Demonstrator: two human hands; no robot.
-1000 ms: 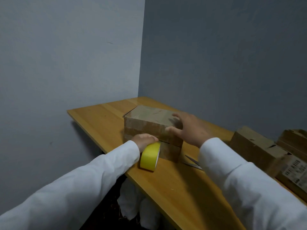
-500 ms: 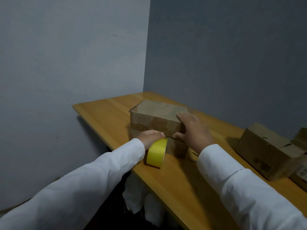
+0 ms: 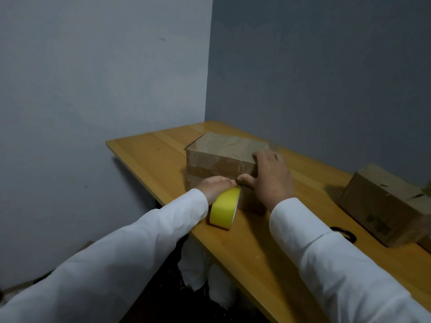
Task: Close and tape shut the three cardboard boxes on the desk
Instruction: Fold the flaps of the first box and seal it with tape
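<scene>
Left hand (image 3: 215,186) grips yellow tape roll (image 3: 224,208) against near side of closed box (image 3: 224,159). Right hand (image 3: 270,176) lies flat over the box's right corner, fingers straight, thumb at the tape end; earlier its fingers reached further across the lid. Taping likely starting. Second box (image 3: 387,201) sits right of right hand, closer in frame than before.

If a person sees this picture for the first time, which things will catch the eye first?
First the yellow tape roll, standing on edge at the desk's near edge, held by the left hand. Then the cardboard box behind it, with the right hand on its right corner. A second box lies at the far right.
</scene>
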